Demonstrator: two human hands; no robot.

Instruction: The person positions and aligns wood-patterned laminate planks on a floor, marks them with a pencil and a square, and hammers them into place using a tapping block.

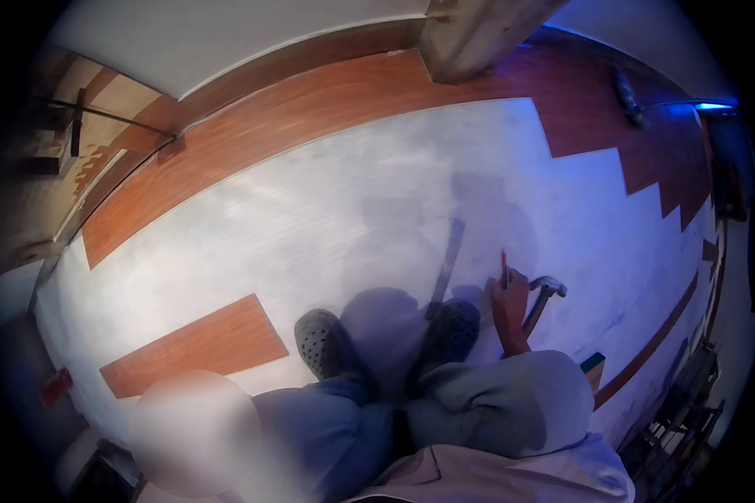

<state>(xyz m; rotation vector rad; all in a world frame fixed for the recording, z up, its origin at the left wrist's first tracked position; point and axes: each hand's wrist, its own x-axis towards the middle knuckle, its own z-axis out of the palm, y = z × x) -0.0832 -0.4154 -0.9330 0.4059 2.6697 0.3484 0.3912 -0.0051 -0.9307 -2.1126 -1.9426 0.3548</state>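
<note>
My right hand (510, 300) is closed round a slim red pencil (504, 267), its tip pointing away from me. Just right of the hand lies a claw hammer (549, 289), its handle running back beside my wrist. A flat metal ruler (450, 264) rests on the pale floor (310, 218), reaching away from my right shoe (451, 329). My left hand does not show. At the left, a loose reddish-brown floor plank (197, 344) lies apart from the laid ones, its near side partly behind a blurred round patch.
Laid reddish-brown planks (310, 109) run along the far wall, with a stepped edge (621, 172) at the right. A post (470, 38) stands at the back. A narrow plank strip (650, 348) lies at the right, near a green-topped block (593, 369). Dark clutter (679, 419) fills the lower right.
</note>
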